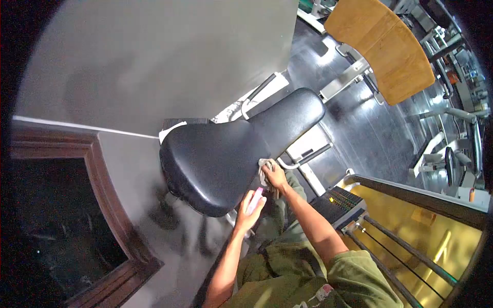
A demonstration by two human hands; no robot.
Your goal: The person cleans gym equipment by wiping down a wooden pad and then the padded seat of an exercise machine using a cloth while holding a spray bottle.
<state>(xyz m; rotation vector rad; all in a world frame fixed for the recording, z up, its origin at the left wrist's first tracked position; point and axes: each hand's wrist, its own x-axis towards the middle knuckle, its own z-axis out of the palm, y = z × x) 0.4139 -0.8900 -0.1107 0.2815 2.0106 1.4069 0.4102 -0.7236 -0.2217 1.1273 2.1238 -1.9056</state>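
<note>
My right hand (275,176) is closed around a crumpled whitish cloth (263,172), at the near edge of a black padded gym seat (210,159). The cloth appears to touch the pad's side. Just below it, my left hand (248,214) grips a small pink object (254,200), whose kind I cannot make out. That hand is near the seat's lower right edge. The seat joins a narrower black backrest pad (290,115) at the upper right.
Behind the seat stands a grey wall (169,56). A dark window in a brown frame (115,205) is at the left. A weight stack (336,205) and guide rods lie right of my arms. A curved wooden panel (382,49) and gym machines (457,123) stand farther off.
</note>
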